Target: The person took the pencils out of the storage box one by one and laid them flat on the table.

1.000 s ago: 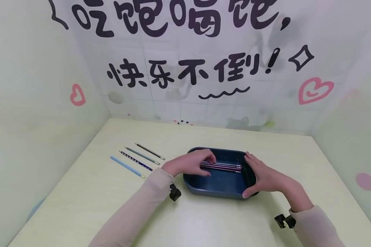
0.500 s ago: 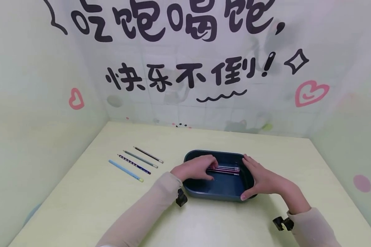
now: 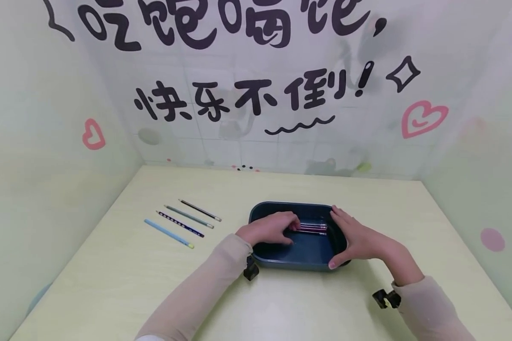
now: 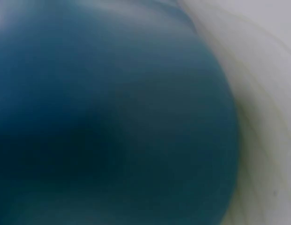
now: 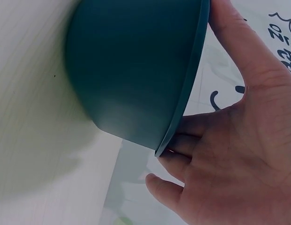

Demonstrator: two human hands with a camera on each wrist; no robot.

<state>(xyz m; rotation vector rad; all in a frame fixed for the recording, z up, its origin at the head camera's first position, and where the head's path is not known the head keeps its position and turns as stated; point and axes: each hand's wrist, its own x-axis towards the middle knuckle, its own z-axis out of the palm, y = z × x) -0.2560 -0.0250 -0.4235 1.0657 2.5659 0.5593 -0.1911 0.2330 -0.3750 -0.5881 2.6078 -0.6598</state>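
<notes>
A dark blue plastic storage box (image 3: 296, 265) with rounded corners sits on the table, a few striped pencils (image 3: 313, 228) lying along its far side. My left hand (image 3: 270, 228) reaches into it over its left end, fingers bent over the pencils and thumb apart from them; its fingertips are partly hidden. With my right hand (image 3: 360, 240) I hold the box's right end, thumb at the near corner and fingers over the far one. The right wrist view shows that hand's fingers (image 5: 175, 161) at the rim. The left wrist view is filled by the blurred box wall (image 4: 136, 103).
Left of the box, several single pencils lie slanted side by side: light blue (image 3: 168, 233), dark patterned (image 3: 180, 224), grey-green (image 3: 189, 216) and black (image 3: 199, 210). Printed white sheets (image 3: 247, 147) enclose the back and sides of the pale table (image 3: 273, 312).
My left hand has slid to the right along the pencils, deeper into the box. My right hand keeps its hold on the box's end. The head view has shifted slightly.
</notes>
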